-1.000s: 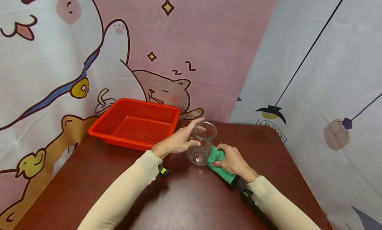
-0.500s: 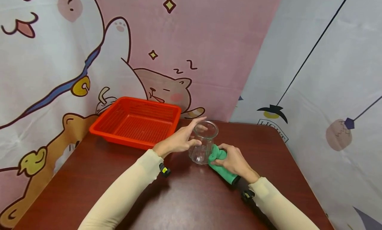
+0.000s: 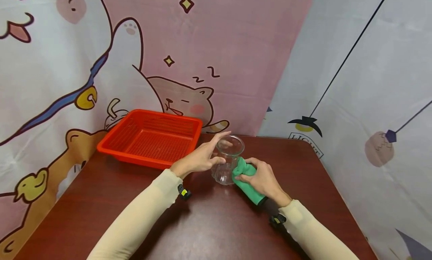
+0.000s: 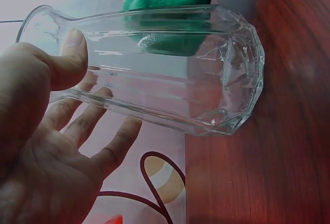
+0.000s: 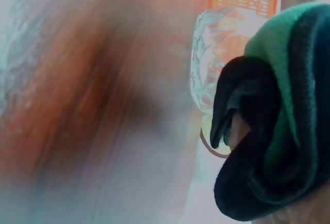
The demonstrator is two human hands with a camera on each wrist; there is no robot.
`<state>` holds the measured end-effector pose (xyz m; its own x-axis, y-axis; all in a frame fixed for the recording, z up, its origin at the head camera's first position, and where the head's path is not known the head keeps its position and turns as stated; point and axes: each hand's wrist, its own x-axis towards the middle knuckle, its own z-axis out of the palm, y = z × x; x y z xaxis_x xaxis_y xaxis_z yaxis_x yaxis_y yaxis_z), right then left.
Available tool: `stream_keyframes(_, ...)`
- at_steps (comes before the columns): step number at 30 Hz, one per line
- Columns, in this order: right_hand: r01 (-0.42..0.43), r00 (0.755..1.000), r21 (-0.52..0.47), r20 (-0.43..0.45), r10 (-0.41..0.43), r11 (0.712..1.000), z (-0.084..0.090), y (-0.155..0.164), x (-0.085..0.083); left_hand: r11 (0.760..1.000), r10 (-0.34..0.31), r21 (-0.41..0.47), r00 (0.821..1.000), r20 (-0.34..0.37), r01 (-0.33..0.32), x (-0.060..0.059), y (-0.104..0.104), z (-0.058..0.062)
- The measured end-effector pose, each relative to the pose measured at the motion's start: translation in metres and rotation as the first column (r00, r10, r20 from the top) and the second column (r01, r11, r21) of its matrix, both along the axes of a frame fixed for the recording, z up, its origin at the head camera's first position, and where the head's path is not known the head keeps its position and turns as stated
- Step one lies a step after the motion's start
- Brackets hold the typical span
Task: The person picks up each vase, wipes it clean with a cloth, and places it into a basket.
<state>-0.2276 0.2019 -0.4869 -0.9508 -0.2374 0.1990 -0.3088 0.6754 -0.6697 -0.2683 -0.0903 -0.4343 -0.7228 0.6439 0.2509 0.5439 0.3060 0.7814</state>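
A clear glass vase [image 3: 223, 174] with a flared rim and faceted base stands upright on the table in the head view. My left hand [image 3: 197, 158] holds it near the neck, thumb on one side and fingers on the other, as the left wrist view shows through the glass [image 4: 165, 69]. On the vase's right side, my right hand [image 3: 264, 178] grips a green cloth [image 3: 250, 190] with a dark edging and presses it against the lower body. Folds of that cloth [image 5: 281, 41] hide most of the right hand's fingers in the right wrist view.
An orange-red plastic basket [image 3: 150, 163] with perforated sides sits at the back left of the dark reddish-brown table [image 3: 216, 222]. A cartoon-printed curtain [image 3: 243, 65] hangs right behind the table and along its sides.
My right hand has slid the cloth slightly up along the vase's side. The left hand keeps its hold on the vase, and the head view has shifted a little.
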Motion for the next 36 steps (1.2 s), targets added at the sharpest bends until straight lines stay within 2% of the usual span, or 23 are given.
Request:
stream_keyframes(10,0.034,0.998,-0.098,-0.044,-0.038,0.995,0.01,-0.008,-0.001,1.0,-0.003,0.02,1.0,0.006,0.002,0.0,-0.001,0.0)
stream_keyframes(20,0.081,0.993,-0.16,-0.071,-0.094,0.984,0.024,-0.014,0.001,1.0,-0.001,-0.005,1.0,0.008,0.001,-0.001,-0.001,0.0)
stream_keyframes(26,0.073,0.989,-0.205,-0.108,-0.097,0.976,0.028,-0.017,0.001,1.0,-0.004,-0.012,1.0,0.005,0.004,0.0,-0.001,0.001)
stream_keyframes(30,0.059,0.986,-0.258,-0.133,-0.096,0.964,0.03,-0.017,0.001,1.0,-0.014,-0.006,1.0,0.005,0.014,0.0,-0.002,0.001)
stream_keyframes(36,0.038,0.987,-0.37,-0.134,-0.094,0.928,0.031,-0.017,0.003,0.999,-0.011,-0.034,1.0,-0.005,0.01,0.0,-0.002,0.004)
